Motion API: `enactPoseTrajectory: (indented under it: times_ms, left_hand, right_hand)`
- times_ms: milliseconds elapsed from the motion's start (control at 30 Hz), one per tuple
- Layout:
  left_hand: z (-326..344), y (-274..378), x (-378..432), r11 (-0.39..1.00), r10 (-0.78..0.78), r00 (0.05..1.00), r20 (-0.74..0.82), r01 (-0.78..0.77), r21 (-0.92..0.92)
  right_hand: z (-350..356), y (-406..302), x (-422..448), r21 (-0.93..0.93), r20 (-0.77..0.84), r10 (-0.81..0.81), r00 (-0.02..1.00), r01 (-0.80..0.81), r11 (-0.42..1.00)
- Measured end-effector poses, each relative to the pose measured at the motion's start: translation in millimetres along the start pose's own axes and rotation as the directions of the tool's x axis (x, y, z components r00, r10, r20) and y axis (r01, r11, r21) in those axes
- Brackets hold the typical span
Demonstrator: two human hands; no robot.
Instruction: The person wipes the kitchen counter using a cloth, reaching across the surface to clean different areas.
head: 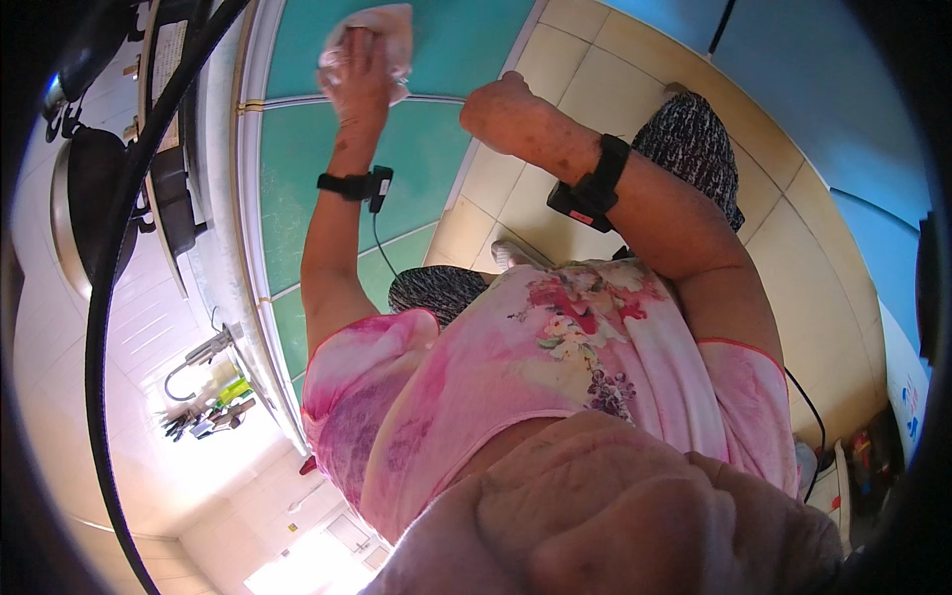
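Note:
My left hand (363, 71) presses a pale pink cloth (396, 37) against a green cabinet door (297, 44). Its fingers are spread over the cloth, and both are slightly blurred. My right hand (506, 111) is in the air above the tiled floor, to the right of the cabinet. It is bent inward with the fingers hidden beneath it, so whether it holds anything does not show. Each forearm wears a black strap with a small box, the left strap (346, 186) and the right strap (595, 190).
A countertop edge (249, 186) runs above the cabinet. Beyond it are a black pan (100, 201), a faucet (197, 361) and several utensils (204, 424). A black cable (97, 357) crosses the left side. Blue panels (818, 97) stand at right, past the floor tiles (587, 82).

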State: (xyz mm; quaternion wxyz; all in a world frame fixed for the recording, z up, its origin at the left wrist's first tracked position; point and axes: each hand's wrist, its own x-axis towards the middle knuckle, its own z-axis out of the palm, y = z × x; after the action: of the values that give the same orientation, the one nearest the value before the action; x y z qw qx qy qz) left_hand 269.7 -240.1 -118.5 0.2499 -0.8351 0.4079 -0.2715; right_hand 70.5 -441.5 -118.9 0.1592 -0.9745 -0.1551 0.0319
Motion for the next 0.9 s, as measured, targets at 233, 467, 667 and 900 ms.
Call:
enactPoseTrajectory:
  times_ms: [233, 467, 667, 900]
  left_hand:
    - [-82, -49, -27, 0.964, -0.256, 0.959, -0.120, 0.262, 0.036]
    - [-57, -38, -21, 0.965, -0.238, 0.955, -0.179, 0.253, 0.067]
    - [-48, -28, 36, 0.992, -0.120, 0.959, -0.258, 0.128, 0.016]
    - [-41, 8, 124, 0.978, -0.153, 0.922, -0.355, 0.192, 0.078]
  right_hand:
    - [4, 2, 4, -0.028, 0.013, -0.002, 1.000, 0.003, 1.000]
    - [14, -1, 2, -0.125, -0.002, -0.031, 1.000, 0.031, 0.992]
    - [22, -1, 3, -0.122, -0.038, -0.019, 0.999, 0.014, 0.992]
    - [21, -1, 4, -0.122, 0.030, -0.027, 0.999, 0.031, 0.992]
